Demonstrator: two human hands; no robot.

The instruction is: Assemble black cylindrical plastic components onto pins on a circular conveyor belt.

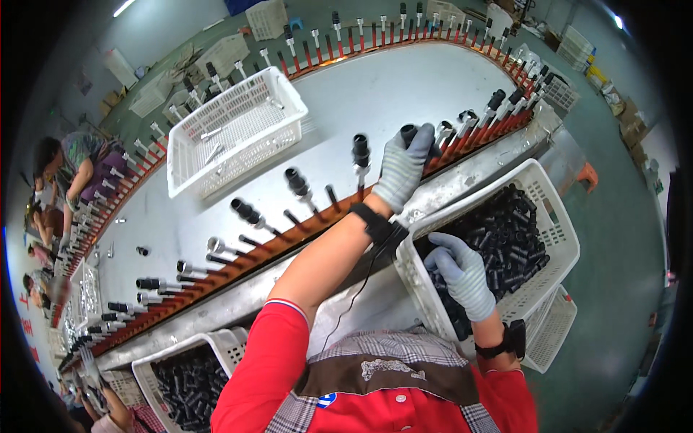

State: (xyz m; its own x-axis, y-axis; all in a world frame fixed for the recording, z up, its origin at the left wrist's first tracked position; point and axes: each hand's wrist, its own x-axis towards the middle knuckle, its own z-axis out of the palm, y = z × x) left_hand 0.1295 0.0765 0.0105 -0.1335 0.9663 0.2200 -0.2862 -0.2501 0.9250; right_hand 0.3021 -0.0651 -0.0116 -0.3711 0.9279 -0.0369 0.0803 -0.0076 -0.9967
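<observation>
Along the table edge (476,177), left hand (403,166) is clamped on 1 black cap (409,132); right hand (462,270) is in the bin (419,289), can't tell if gripping. Roomy bare tabletop (375,94) beyond.

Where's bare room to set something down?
Right of the white perforated plastic basket, up to the far red rods, grey metal tabletop is bare. Crowded: the near red rods beside the left hand, and black tubes by the right hand.

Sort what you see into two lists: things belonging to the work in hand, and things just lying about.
In the work: left hand at the red rods; right hand at the white basket; black sleeves in it.

Apparently just lying about: orange stool; cardboard boxes; stacked white crates.
</observation>
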